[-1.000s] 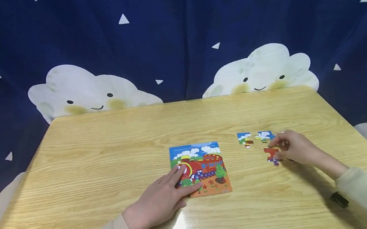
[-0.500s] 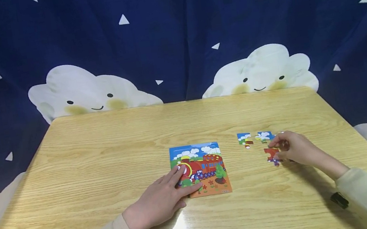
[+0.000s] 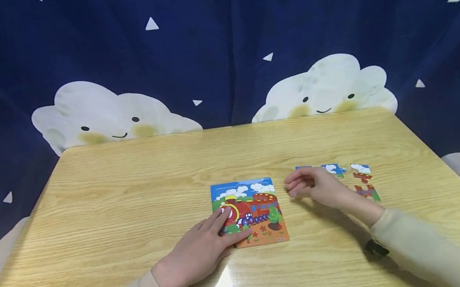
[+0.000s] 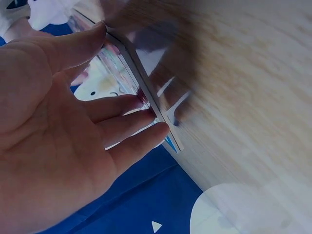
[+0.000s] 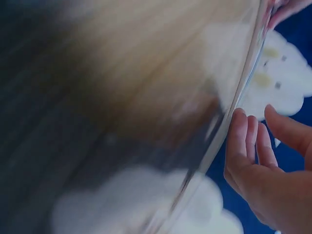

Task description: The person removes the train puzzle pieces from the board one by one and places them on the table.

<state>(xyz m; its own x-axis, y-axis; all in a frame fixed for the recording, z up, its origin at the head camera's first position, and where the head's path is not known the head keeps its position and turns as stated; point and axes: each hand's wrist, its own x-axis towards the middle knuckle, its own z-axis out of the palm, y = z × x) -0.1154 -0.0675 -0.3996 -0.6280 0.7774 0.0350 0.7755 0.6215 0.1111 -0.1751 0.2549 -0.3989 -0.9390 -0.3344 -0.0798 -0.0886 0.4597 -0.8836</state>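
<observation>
My left hand point(image 3: 197, 255) rests on a flat, square train picture board point(image 3: 265, 232), its fingers spread over the board's left part. In the left wrist view the thumb and fingers lie along the thin board's edge. My right hand point(image 3: 323, 189) is above the table, between the board and a group of jigsaw pieces. Its fingers are loosely bent, and the right wrist view shows a gap between thumb and fingers with nothing in it. A blue sky piece point(image 3: 333, 169), a cloud piece point(image 3: 360, 168) and a red train piece point(image 3: 367, 191) lie beyond it. The hand and wrist partly hide other pieces.
A wood-grain table point(image 3: 130, 193) stretches around both hands. Behind it hangs a dark blue curtain point(image 3: 201, 43) with white clouds and triangles. A small black object point(image 3: 376, 248) sits at the right sleeve.
My right hand has left the red piece at the right and moved left toward the board, now covering other pieces. The left hand keeps its place on the board.
</observation>
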